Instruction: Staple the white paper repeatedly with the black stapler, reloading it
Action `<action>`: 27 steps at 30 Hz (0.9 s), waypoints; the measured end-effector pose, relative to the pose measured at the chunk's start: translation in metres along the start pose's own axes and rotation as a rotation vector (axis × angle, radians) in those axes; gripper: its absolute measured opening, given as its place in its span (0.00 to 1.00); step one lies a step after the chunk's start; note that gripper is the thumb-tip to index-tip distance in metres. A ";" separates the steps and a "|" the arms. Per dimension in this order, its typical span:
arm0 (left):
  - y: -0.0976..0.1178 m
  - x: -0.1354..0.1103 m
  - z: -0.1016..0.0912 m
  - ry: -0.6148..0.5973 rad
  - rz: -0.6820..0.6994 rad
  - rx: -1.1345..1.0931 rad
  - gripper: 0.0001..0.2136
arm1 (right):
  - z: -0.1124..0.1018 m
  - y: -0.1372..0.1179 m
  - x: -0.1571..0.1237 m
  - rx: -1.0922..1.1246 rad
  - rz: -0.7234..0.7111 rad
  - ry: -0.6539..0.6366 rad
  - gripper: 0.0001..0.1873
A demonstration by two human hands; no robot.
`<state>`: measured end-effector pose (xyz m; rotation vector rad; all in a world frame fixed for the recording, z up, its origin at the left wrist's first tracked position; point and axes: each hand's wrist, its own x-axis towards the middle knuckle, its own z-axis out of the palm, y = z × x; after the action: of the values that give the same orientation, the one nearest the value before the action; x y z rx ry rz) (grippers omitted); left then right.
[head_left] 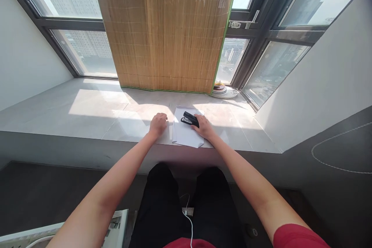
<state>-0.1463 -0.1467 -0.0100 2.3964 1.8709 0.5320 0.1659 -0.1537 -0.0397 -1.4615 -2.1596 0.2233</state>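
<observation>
A black stapler (190, 119) lies over the white sheets of paper (186, 136) on the window sill. My right hand (204, 127) is closed around the stapler's right end, while its other end points left and stays uncovered. To the left of the paper, my left hand (158, 124) rests on the sill with its fingers curled in; no object shows in it. A narrow gap separates that hand from the paper's left edge.
A bamboo blind (174, 38) hangs over the window behind the sill (116, 102). Stacked round plates (223, 91) stand by its lower right corner. A white cable (190, 224) runs between my legs. A white slatted object (116, 228) is low on the left.
</observation>
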 end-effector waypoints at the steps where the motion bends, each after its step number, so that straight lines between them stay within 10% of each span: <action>1: 0.018 0.000 0.007 -0.020 0.105 -0.055 0.20 | 0.000 -0.001 0.000 -0.009 -0.013 0.015 0.24; 8: 0.073 -0.007 0.039 -0.031 0.050 0.027 0.18 | 0.000 0.014 -0.002 0.086 0.004 0.124 0.19; 19: 0.072 -0.007 0.050 0.007 0.067 -0.176 0.18 | 0.000 0.031 -0.023 0.193 0.092 0.099 0.40; 27: 0.055 -0.005 0.051 0.166 -0.181 -0.687 0.17 | 0.000 0.016 -0.037 0.058 0.111 0.114 0.30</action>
<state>-0.0810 -0.1574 -0.0452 1.7630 1.5744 1.1553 0.1895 -0.1812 -0.0583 -1.5252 -1.9691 0.2342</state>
